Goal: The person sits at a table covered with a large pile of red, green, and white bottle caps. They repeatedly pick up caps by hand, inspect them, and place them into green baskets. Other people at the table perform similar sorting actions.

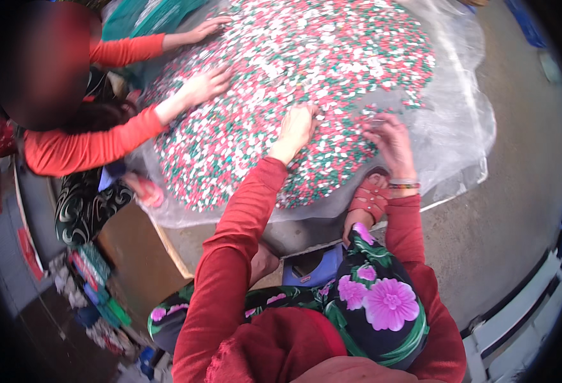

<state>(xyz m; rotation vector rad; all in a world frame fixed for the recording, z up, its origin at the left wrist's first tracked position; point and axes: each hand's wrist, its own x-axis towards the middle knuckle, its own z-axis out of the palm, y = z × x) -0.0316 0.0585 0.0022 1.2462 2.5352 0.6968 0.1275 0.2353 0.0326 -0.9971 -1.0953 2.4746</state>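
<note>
Small red, white and green pieces point(255, 140) lie in a wide, thin heap on a translucent sheet point(456, 121); they are too small to name. My left hand point(295, 133) rests down in the near middle of the heap. Its fingers bunch together, and anything between them is hidden. At the heap's near right edge, my right hand point(392, 142) hovers with bent fingers spread apart, nothing visible in them. A nearly bare patch of sheet shows just beyond it. Another person's two hands, one at the far left point(209, 29) and one nearer point(207, 86), reach flat over the heap.
The other person, in orange sleeves point(96, 143), sits at the left. Below me is a blue plastic stool point(316, 268); my sandalled foot point(369, 199) is beside the sheet. A brown board point(134, 246) and assorted packages lie lower left. Pale slatted furniture point(517, 325) stands lower right.
</note>
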